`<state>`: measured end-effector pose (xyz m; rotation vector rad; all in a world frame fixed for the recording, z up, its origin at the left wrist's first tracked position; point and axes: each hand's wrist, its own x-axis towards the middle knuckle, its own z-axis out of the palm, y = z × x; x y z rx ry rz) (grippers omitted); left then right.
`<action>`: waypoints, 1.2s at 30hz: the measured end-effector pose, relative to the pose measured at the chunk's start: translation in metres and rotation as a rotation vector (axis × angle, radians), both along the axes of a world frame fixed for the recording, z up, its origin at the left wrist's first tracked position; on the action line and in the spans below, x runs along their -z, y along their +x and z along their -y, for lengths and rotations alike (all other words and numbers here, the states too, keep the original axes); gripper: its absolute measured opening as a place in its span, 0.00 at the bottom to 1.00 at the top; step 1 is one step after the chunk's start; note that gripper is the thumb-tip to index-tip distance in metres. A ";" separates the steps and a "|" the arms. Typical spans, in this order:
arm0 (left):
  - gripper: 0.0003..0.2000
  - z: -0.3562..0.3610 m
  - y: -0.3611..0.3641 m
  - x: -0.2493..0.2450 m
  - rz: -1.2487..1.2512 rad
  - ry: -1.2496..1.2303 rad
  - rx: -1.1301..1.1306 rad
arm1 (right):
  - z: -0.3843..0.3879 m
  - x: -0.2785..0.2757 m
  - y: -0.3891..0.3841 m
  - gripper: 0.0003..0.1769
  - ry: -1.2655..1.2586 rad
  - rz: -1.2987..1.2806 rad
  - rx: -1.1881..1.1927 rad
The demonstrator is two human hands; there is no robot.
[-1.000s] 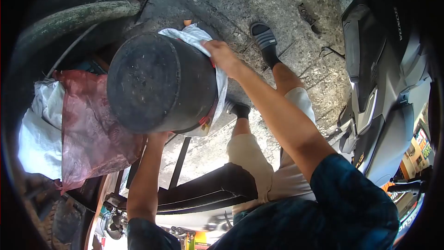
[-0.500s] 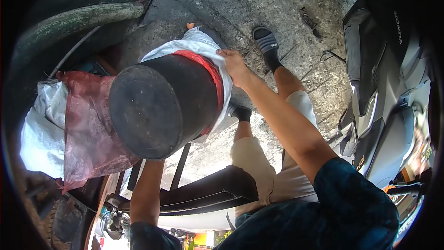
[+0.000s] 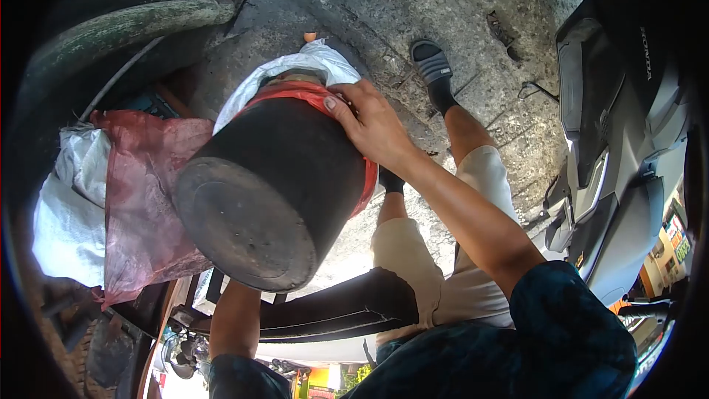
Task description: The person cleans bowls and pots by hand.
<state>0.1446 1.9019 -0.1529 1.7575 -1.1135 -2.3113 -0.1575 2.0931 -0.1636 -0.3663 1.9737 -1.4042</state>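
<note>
A black bucket (image 3: 266, 155) is tilted with its dusty round base (image 3: 244, 225) towards me and its mouth facing away. Red plastic (image 3: 292, 91) wraps round the bucket's rim. Beyond it is a white woven sack (image 3: 255, 77), around the far side of the mouth. My right hand (image 3: 369, 118) is closed at the rim's right side, thumb on the near face, pinching the red plastic. My left forearm (image 3: 235, 321) goes up behind the bucket's base; the hand itself is hidden there.
Left of the bucket lie a red mesh-like bag (image 3: 148, 192) and a white sack (image 3: 70, 207). A long black padded piece (image 3: 340, 307) crosses in front of me. A motorcycle (image 3: 620, 140) stands at right. A small orange-brown piece (image 3: 309, 37) lies on the concrete floor (image 3: 354, 0).
The bucket has tilted, its base coming down and right. My right hand has shifted from the white sack's edge onto the red plastic at the rim. More of the red plastic shows.
</note>
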 end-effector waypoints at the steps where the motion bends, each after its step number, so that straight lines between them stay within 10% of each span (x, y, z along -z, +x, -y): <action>1: 0.21 0.000 0.000 -0.001 0.002 0.000 -0.003 | 0.001 -0.004 0.000 0.22 0.094 0.008 -0.031; 9: 0.20 -0.002 0.003 -0.006 0.003 0.006 -0.009 | 0.011 -0.005 -0.012 0.21 -0.155 -0.276 -0.006; 17: 0.20 -0.003 0.003 -0.008 0.007 0.012 -0.017 | 0.020 -0.011 -0.003 0.24 0.219 -0.084 -0.126; 36: 0.18 -0.008 0.005 -0.017 -0.026 -0.001 -0.069 | 0.013 0.011 -0.009 0.12 -0.129 0.434 0.068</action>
